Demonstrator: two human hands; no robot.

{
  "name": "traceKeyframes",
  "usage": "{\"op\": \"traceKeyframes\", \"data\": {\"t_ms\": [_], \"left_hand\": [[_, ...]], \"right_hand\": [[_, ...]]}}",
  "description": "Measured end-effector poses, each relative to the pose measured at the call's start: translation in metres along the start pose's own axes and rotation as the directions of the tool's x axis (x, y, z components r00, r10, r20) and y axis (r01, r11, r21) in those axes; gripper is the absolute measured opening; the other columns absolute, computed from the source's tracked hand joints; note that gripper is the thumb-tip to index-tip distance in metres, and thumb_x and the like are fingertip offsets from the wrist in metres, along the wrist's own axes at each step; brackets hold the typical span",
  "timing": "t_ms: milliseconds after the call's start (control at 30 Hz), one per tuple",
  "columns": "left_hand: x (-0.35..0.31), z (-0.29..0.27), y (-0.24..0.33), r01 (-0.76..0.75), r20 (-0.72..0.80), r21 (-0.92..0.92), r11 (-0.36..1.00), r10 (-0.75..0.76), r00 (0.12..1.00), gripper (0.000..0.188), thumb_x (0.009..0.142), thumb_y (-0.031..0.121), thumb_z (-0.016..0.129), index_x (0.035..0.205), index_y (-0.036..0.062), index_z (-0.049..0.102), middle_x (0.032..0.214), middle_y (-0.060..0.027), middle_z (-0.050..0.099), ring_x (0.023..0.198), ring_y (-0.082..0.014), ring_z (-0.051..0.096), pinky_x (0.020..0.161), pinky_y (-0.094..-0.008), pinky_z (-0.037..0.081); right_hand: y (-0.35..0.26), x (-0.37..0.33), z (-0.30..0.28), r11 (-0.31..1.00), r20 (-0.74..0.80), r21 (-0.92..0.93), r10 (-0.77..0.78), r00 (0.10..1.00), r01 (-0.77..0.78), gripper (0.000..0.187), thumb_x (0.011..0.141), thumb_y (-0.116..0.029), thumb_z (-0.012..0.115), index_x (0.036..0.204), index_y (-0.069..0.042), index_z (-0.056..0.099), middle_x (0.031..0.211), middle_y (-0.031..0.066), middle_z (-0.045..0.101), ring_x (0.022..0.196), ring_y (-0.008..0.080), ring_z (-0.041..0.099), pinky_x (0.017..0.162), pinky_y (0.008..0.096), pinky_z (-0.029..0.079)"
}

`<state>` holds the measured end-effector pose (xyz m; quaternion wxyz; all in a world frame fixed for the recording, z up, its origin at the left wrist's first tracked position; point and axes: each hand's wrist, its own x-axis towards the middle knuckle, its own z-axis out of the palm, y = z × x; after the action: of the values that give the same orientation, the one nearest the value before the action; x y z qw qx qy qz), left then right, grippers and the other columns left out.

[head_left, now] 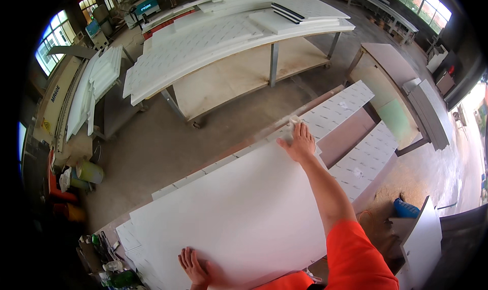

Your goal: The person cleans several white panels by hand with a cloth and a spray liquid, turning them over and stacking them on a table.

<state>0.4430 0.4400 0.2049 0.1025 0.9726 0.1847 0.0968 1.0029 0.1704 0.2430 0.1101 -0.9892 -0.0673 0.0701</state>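
Observation:
A large smooth white panel (pixel 229 198) lies flat in front of me, on top of other sheets whose edges stick out around it. My left hand (pixel 194 268) rests on the panel near its close edge, fingers spread and holding nothing. My right hand (pixel 301 145) reaches to the panel's far right corner, palm down. A small pale, crumpled piece of cloth (pixel 295 120) shows at its fingers, pressed under them; most of it is hidden by the hand. Two white strips with printed film, a far strip (pixel 345 106) and a nearer strip (pixel 368 158), extend to the right.
A long wheeled table (pixel 223 84) stacked with white sheets stands across the floor. To the left is a beige machine (pixel 57 99) beside more sheets, with a bucket (pixel 90 171) below. A cabinet-like bench (pixel 391 87) stands right; a white board (pixel 424 236) leans at lower right.

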Motion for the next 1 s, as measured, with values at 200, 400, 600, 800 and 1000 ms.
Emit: {"op": "traceKeyframes", "data": {"t_ms": [200, 400, 600, 800, 1000], "left_hand": [[-0.003, -0.006, -0.004, 0.072, 0.043, -0.004, 0.997, -0.072, 0.997, 0.070, 0.093, 0.044, 0.066, 0.143, -0.0015, 0.049, 0.156, -0.0259, 0.042, 0.146, -0.0505, 0.036, 0.121, -0.0691, 0.020], [-0.004, -0.005, 0.000, 0.086, 0.033, -0.038, 0.996, -0.085, 0.996, 0.070, 0.091, 0.044, 0.070, 0.142, 0.0011, 0.051, 0.156, -0.0221, 0.044, 0.149, -0.0470, 0.035, 0.122, -0.0684, 0.019], [-0.002, -0.008, -0.001, 0.114, 0.053, -0.079, 0.990, -0.110, 0.993, 0.065, 0.092, 0.043, 0.069, 0.141, 0.0019, 0.053, 0.156, -0.0216, 0.045, 0.149, -0.0460, 0.035, 0.122, -0.0677, 0.021], [0.005, -0.011, -0.003, 0.102, 0.003, -0.106, 0.989, -0.102, 0.995, 0.063, 0.092, 0.042, 0.069, 0.139, 0.0009, 0.055, 0.153, -0.0218, 0.049, 0.146, -0.0457, 0.040, 0.122, -0.0667, 0.023], [-0.002, -0.008, -0.010, 0.126, -0.056, -0.164, 0.978, -0.137, 0.989, 0.057, 0.092, 0.039, 0.066, 0.133, 0.0002, 0.059, 0.151, -0.0223, 0.051, 0.145, -0.0463, 0.042, 0.122, -0.0647, 0.025]], "right_hand": [[0.116, -0.176, 0.023, 0.989, 0.063, -0.037, 0.143, 0.988, -0.140, 0.112, 0.092, -0.067, 0.064, 0.165, 0.004, 0.018, 0.171, 0.0244, 0.023, 0.159, 0.0378, 0.021, 0.128, 0.0498, 0.019], [0.102, -0.167, 0.029, 0.987, -0.069, -0.065, 0.141, 0.988, -0.146, 0.117, 0.091, -0.075, 0.059, 0.166, 0.004, 0.016, 0.173, 0.0251, 0.017, 0.161, 0.0399, 0.014, 0.129, 0.0534, 0.013], [-0.128, -0.093, 0.057, 0.961, 0.066, -0.098, -0.254, 0.965, 0.260, 0.121, 0.090, -0.079, 0.058, 0.166, 0.004, 0.015, 0.175, 0.0235, 0.011, 0.163, 0.0372, 0.004, 0.131, 0.0475, 0.005], [-0.354, -0.201, 0.112, 0.687, 0.336, 0.073, -0.700, 0.630, 0.723, 0.125, 0.090, -0.089, 0.043, 0.166, 0.006, 0.011, 0.175, 0.0201, 0.011, 0.163, 0.0357, 0.003, 0.132, 0.0450, 0.005], [-0.333, -0.181, 0.113, 0.662, 0.345, 0.103, -0.724, 0.598, 0.742, 0.123, 0.089, -0.087, 0.048, 0.167, 0.000, 0.012, 0.175, 0.0213, 0.013, 0.163, 0.0367, 0.005, 0.132, 0.0476, 0.008]]}}
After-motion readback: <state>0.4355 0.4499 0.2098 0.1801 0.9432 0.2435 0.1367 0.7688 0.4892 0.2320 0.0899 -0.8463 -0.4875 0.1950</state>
